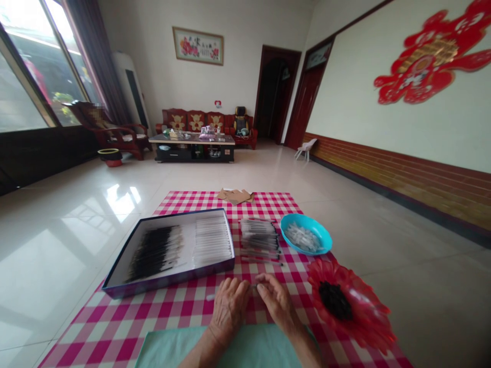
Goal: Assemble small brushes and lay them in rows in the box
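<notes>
**Two hands at work on a checked cloth spread over a tiled floor (402, 266).**

The left hand (229, 306) and right hand (276, 301) curl inward, fingertips nearly meeting, by a thin white tube (210, 297) on the checked cloth (268, 204); any pinch is hard to tell. Nearby lie a tray (169, 280) of brushes, a brush stack (259, 237), a blue bowl (307, 221) and a red flower-shaped dish (368, 317). A red sofa (184, 120) and low table (192, 153) stand across the room.

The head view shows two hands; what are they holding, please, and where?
The left hand and right hand seem to hold a thin white stick; where is unclear.
</notes>
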Action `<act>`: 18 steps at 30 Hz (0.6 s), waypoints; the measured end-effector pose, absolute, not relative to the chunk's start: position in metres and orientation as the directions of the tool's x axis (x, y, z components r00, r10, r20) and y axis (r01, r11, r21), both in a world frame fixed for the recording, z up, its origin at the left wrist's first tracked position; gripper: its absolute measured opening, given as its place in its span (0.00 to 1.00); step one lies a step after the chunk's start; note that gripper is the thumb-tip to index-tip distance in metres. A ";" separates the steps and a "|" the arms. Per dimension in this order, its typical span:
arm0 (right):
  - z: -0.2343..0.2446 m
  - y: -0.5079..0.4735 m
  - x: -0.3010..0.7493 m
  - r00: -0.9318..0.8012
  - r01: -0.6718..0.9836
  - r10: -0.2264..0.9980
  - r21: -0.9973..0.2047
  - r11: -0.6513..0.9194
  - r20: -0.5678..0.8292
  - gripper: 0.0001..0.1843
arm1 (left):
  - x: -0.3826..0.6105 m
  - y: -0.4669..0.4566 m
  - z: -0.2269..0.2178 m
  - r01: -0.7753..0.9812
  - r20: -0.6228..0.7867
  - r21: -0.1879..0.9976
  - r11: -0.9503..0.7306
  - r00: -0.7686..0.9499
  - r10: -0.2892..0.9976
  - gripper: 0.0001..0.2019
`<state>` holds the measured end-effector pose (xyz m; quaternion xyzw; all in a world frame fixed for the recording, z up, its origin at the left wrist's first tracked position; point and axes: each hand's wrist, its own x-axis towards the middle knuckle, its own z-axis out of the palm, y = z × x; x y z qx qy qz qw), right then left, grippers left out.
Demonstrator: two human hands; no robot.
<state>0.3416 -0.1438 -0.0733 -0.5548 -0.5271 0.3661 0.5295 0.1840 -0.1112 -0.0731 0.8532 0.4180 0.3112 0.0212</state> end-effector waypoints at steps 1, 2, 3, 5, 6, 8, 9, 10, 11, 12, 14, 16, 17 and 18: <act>-0.073 -0.143 0.341 0.197 0.243 0.966 -0.963 0.116 0.166 0.13 | 0.184 -0.111 -0.073 0.701 0.508 0.294 -0.650 0.461 0.727 0.08; -0.073 -0.142 0.341 0.211 0.283 0.960 -0.951 0.121 0.185 0.14 | 0.184 -0.111 -0.073 0.701 0.506 0.294 -0.650 0.463 0.728 0.08; -0.072 -0.142 0.340 0.218 0.309 0.954 -0.941 0.134 0.208 0.14 | 0.184 -0.111 -0.074 0.701 0.504 0.297 -0.648 0.461 0.730 0.08; -0.071 -0.142 0.340 0.207 0.315 0.947 -0.933 0.173 0.245 0.13 | 0.184 -0.111 -0.074 0.699 0.504 0.309 -0.645 0.455 0.734 0.09; -0.071 -0.142 0.340 0.196 0.297 0.948 -0.936 0.187 0.251 0.12 | 0.184 -0.111 -0.074 0.698 0.505 0.315 -0.643 0.450 0.736 0.09; -0.071 -0.143 0.341 0.167 0.238 0.959 -0.953 0.187 0.230 0.11 | 0.185 -0.111 -0.074 0.696 0.506 0.324 -0.641 0.445 0.739 0.09; -0.072 -0.144 0.341 0.151 0.204 0.966 -0.963 0.177 0.210 0.12 | 0.185 -0.111 -0.074 0.695 0.506 0.325 -0.642 0.446 0.739 0.09; -0.072 -0.144 0.341 0.136 0.173 0.972 -0.971 0.164 0.189 0.14 | 0.185 -0.111 -0.074 0.693 0.505 0.324 -0.645 0.450 0.737 0.09; -0.073 -0.145 0.341 0.130 0.155 0.976 -0.976 0.151 0.172 0.16 | 0.185 -0.111 -0.074 0.691 0.504 0.321 -0.648 0.454 0.735 0.09; -0.073 -0.145 0.342 0.135 0.159 0.978 -0.978 0.138 0.160 0.17 | 0.185 -0.111 -0.074 0.689 0.504 0.318 -0.651 0.459 0.732 0.09; -0.074 -0.144 0.341 0.169 0.234 0.973 -0.965 0.118 0.160 0.14 | 0.185 -0.111 -0.074 0.687 0.506 0.315 -0.655 0.462 0.728 0.09; -0.073 -0.143 0.341 0.193 0.326 0.963 -0.938 0.120 0.190 0.13 | 0.184 -0.111 -0.075 0.688 0.509 0.315 -0.653 0.458 0.729 0.09; -0.072 -0.143 0.341 0.195 0.352 0.958 -0.927 0.134 0.213 0.14 | 0.184 -0.111 -0.075 0.688 0.510 0.317 -0.653 0.457 0.729 0.09; -0.072 -0.143 0.340 0.190 0.358 0.953 -0.920 0.156 0.236 0.13 | 0.184 -0.111 -0.075 0.687 0.511 0.318 -0.654 0.457 0.728 0.09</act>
